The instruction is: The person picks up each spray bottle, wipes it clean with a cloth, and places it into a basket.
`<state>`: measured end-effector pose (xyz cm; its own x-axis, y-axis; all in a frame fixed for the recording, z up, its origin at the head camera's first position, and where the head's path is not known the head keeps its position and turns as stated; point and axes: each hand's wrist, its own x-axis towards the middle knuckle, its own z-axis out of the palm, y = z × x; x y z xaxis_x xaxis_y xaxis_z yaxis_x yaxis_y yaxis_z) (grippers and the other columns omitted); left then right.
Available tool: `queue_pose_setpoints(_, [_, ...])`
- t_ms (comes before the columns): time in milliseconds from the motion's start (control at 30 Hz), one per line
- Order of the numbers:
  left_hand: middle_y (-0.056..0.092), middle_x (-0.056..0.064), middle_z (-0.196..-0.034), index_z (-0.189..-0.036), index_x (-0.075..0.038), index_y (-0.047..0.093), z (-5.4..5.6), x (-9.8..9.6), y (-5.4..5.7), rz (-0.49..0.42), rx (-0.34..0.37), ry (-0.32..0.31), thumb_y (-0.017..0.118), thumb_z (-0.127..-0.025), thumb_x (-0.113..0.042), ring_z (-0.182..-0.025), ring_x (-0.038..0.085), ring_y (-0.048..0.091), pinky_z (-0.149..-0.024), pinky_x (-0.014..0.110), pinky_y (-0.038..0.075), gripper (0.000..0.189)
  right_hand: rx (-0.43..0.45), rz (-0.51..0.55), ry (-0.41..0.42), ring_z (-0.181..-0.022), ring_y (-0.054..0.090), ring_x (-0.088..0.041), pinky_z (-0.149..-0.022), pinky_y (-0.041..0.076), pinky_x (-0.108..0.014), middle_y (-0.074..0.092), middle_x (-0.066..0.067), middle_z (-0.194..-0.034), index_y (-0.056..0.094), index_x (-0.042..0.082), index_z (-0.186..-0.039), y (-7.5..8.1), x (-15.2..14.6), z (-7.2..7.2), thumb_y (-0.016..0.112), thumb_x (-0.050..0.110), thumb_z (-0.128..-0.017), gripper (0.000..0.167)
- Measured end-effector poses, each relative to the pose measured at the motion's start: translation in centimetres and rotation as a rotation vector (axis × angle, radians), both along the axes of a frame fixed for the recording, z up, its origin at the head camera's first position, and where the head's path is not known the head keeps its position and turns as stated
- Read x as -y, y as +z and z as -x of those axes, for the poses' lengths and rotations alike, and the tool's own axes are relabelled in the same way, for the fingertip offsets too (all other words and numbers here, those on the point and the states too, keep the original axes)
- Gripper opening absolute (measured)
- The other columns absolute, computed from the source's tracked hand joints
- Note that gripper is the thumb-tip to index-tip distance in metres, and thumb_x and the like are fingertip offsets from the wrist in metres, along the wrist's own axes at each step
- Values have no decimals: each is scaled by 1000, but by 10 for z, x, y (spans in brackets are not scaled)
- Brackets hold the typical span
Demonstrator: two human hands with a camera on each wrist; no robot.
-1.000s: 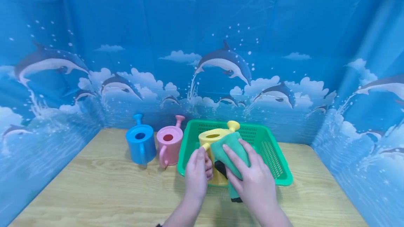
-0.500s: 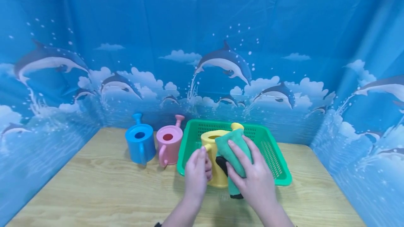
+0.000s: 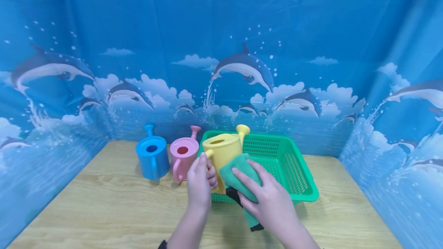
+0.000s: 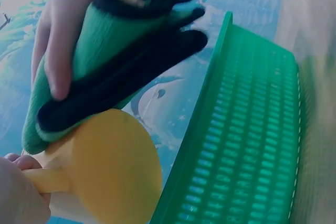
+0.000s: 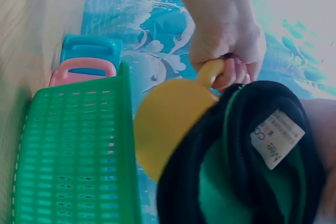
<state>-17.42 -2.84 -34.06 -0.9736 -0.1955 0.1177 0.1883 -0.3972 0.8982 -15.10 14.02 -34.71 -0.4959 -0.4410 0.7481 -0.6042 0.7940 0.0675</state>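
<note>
A yellow toy watering can is held up over the near left part of the green basket, its sprinkler head pointing away. My left hand grips its handle. In my right hand is a folded green towel with black edging, laid against the can's right side. The left wrist view shows the can's round base with the towel along its side. A white label shows inside the towel's folds in the right wrist view.
A blue watering can and a pink watering can stand side by side, left of the basket. All rest on a wood-grain table. A blue dolphin-print curtain encloses the back and sides.
The yellow can has shifted left and up, tilting more, with my left hand on it. My right hand and the towel have slid down and left along its side.
</note>
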Motion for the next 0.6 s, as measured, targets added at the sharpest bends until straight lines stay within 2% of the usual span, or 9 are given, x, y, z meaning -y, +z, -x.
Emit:
queue_pose_setpoints(267, [34,-2,-54,-75,-11,40,2,8,3,-4,37,23,42,-103,-34,-44,10,32,-46,19,28,37,98,-94,30,-96,68,-25,-70,57,-36,59,-12,-128,61,32,-128,7,-7,-10,87,30,-68,66])
queue_pose_setpoints(433, [35,-1,-54,-73,-11,39,1,7,4,17,49,30,43,-103,-35,-44,11,33,-46,19,29,39,73,-92,42,-95,68,-26,-70,57,-36,59,-14,-128,60,30,-131,10,-8,-10,88,29,-68,69])
queue_pose_setpoints(600, [35,-1,-54,-74,-10,39,0,5,3,53,40,-2,44,-103,-37,-43,11,33,-46,19,29,40,35,-17,53,-98,67,-28,-70,58,-38,58,-15,-128,59,28,-132,8,-8,-4,88,22,-65,74])
